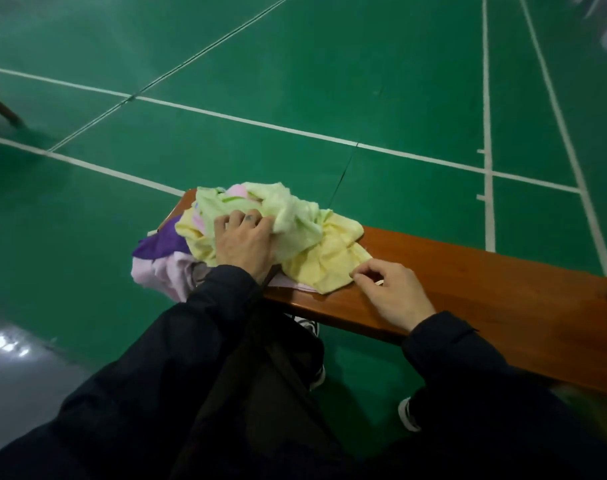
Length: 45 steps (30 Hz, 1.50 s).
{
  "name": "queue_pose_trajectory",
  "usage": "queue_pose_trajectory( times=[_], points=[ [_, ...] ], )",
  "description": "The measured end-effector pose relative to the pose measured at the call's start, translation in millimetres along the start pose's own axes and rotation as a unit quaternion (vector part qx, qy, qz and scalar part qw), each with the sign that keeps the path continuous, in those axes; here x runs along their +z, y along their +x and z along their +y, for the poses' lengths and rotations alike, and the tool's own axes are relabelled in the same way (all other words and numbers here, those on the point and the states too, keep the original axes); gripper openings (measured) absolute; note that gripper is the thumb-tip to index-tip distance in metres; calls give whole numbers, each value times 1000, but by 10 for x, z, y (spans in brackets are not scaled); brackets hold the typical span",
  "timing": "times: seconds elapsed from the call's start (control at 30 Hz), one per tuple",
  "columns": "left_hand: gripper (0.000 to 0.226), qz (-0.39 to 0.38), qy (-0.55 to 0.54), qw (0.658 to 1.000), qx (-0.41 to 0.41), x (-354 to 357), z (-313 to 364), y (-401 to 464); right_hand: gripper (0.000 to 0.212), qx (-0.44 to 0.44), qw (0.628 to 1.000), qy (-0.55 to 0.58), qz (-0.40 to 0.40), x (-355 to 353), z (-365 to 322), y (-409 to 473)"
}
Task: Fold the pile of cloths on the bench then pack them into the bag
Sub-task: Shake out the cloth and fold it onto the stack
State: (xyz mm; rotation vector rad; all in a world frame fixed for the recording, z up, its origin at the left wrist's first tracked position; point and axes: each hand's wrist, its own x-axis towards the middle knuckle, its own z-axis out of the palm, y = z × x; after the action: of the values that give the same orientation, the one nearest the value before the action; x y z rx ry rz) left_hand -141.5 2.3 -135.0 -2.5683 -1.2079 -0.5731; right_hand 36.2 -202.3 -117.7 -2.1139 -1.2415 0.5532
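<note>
At frame centre, folding barely begun: crumpled pile of pastel cloths heaped on the brown wooden surface.
Left hand grasps pale green cloth; right hand pinches yellow cloth's corner; no bag identifiable.

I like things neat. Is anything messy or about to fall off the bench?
Yes. The pile of cloths is a crumpled heap at the end of the bench. A purple cloth and a pink cloth hang over the edge, unfolded. Nothing looks torn.

No readable text or labels
</note>
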Motion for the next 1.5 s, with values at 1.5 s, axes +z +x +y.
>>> queue_pose_trajectory(
  times=[1.5],
  points=[
    [79, -414, -858, 287, -103, -1505, 1941, 297, 50, 233, 760, 599, 92, -420, 377, -407]
  ],
)
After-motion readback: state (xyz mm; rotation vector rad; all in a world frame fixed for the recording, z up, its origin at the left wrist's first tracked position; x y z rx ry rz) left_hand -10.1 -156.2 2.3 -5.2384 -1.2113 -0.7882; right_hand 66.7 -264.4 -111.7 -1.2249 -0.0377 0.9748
